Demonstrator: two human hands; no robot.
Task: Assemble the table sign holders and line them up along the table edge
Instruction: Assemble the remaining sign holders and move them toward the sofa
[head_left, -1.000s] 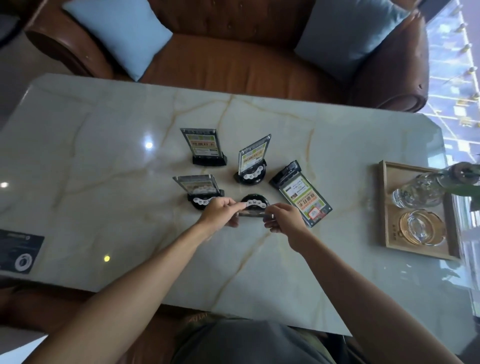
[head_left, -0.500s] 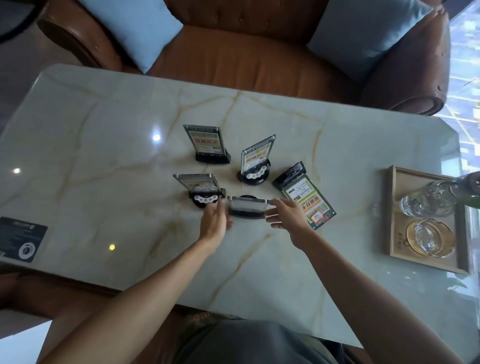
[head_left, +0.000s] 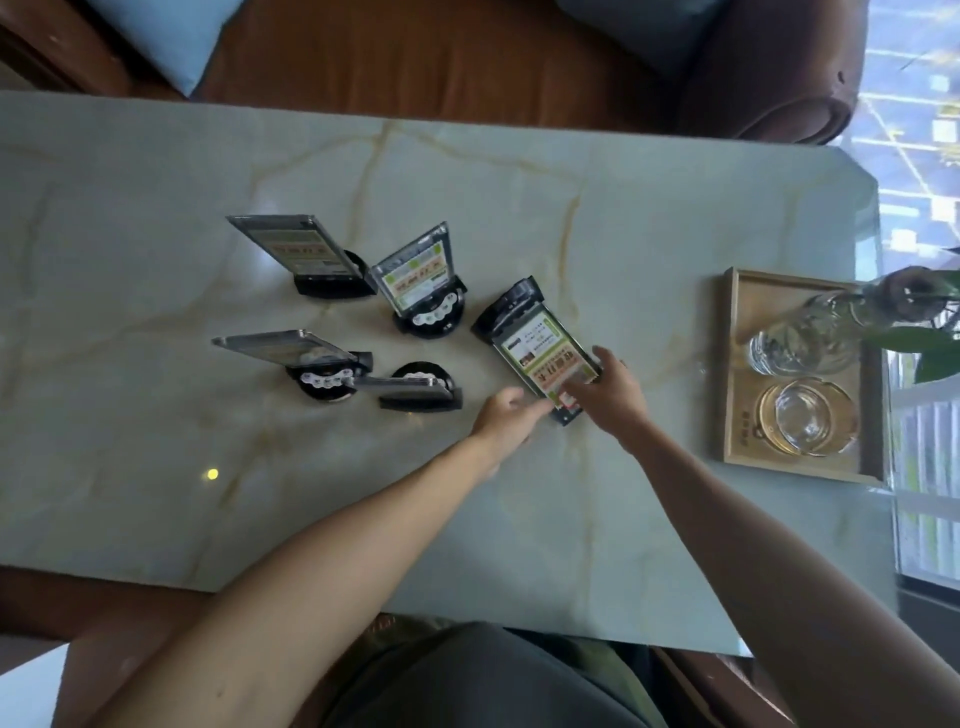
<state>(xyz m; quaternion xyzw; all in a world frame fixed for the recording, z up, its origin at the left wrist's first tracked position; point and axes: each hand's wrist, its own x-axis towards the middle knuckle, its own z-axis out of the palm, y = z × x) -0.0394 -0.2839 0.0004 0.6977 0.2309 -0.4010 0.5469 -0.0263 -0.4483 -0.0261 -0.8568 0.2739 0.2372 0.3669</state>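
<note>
Several sign holders with black bases stand on the marble table (head_left: 623, 218). One stands at the back left (head_left: 306, 254), one at the back middle (head_left: 423, 283), one at the front left (head_left: 306, 358), and one in front of a round base (head_left: 410, 387). A further sign holder (head_left: 540, 348) lies flat on the table, green card face up. My right hand (head_left: 610, 387) rests on its near end, fingers over the card. My left hand (head_left: 506, 415) touches its near left corner with fingers spread.
A wooden tray (head_left: 737, 364) at the right holds a glass ashtray (head_left: 805, 415) and a glass vase (head_left: 810, 332) with green leaves. A brown leather sofa (head_left: 467, 57) with blue cushions runs behind the table. The table's near edge is close to my body.
Both hands let go of the front middle sign holder, which now stands on its base, and moved right to the flat-lying sign holder. The camera shifted closer and rightward.
</note>
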